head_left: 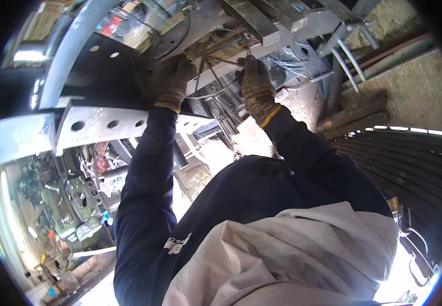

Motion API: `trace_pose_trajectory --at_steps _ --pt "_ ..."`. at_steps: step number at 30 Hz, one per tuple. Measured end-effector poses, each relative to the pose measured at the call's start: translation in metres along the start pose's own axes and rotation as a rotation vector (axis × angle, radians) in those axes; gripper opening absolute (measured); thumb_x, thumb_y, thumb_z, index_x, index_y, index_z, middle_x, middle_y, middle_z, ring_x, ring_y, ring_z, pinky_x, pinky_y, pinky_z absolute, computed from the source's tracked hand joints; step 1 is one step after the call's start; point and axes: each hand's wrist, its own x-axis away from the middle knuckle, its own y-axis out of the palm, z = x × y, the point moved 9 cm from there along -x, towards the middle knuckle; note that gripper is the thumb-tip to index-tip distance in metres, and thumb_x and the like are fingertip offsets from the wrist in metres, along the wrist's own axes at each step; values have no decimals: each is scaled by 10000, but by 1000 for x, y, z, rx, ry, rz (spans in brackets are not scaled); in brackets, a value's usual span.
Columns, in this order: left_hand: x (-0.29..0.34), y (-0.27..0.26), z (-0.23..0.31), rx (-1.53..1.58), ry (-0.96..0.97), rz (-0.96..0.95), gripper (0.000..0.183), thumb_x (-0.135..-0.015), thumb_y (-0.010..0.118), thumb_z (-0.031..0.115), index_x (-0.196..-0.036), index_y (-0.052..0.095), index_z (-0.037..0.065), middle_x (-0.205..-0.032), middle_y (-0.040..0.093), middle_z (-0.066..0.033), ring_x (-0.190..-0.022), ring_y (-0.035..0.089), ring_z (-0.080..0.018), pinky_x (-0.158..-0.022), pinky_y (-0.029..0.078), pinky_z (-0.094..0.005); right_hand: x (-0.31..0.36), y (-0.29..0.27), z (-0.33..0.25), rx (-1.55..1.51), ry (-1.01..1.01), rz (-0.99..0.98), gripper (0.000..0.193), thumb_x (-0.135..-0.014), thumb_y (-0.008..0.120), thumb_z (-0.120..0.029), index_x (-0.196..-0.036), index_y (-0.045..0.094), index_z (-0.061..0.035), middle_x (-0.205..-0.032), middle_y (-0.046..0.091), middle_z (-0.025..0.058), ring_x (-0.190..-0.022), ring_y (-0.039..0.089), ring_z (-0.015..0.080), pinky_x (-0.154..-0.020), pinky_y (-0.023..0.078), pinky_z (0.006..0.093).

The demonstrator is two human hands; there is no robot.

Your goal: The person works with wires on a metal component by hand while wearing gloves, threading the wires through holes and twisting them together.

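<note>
Both my hands wear brown knitted gloves with yellow cuffs and reach to the top of the view. Dark fingers of my left hand (172,79) look curled beside the dark steel plate (103,71); what they hold, if anything, is lost in shadow. My right hand (257,89) is closed around a thin curved metal rod (241,38) that rises from its fingertips. Between the gloves, several thin rods (210,66) meet and cross. Behind them runs a pale steel beam (287,38), touching or close to the right fingertips; I cannot tell which.
Below my left hand lies a grey steel channel (98,125) with round holes. A thick grey tube (70,56) curves at upper left. A green machine (73,204) stands lower left. Bundled rods (223,115) lie below the hands. Timber pieces (353,115) and corrugated sheeting (399,163) are at right.
</note>
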Motion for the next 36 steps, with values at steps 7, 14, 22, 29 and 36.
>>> trace_pose_trajectory --at_steps 7,14,22,29,36 --pt "39 -39 132 187 127 238 317 -854 763 244 -1111 720 63 -1059 739 -165 -958 717 -349 -846 566 -410 105 -4 -100 950 -1080 182 503 -848 716 -89 -1328 572 -45 -1230 598 188 -1059 608 370 -871 529 475" --pt "93 -4 174 207 -40 -65 282 -933 620 246 -1167 696 110 -980 732 -152 -877 701 -372 -819 534 -483 135 -10 -106 659 -687 -532 491 -878 753 -258 -1284 601 -28 -1085 672 182 -991 679 338 -856 546 451" --pt "110 10 227 -485 566 -380 210 -855 709 256 -1051 733 184 -831 677 -74 -771 650 -262 -776 499 -421 118 -55 -127 953 -785 -618 434 -952 662 -331 -1284 633 -53 -1016 692 170 -926 679 344 -821 548 455" --pt "90 -24 235 -119 195 -86 372 -815 776 274 -1149 689 135 -1033 723 -130 -965 701 -311 -856 537 -456 77 -79 -75 530 -436 -556 236 -1022 563 -192 -1198 650 -61 -975 706 114 -769 661 280 -753 546 420" --pt "133 48 191 43 96 -584 522 -922 634 510 -1219 686 85 -1056 728 -173 -966 697 -364 -836 541 -476 63 -83 -56 108 265 -301 415 -975 593 -440 -1138 658 -64 -821 722 120 -467 536 142 -427 429 278"
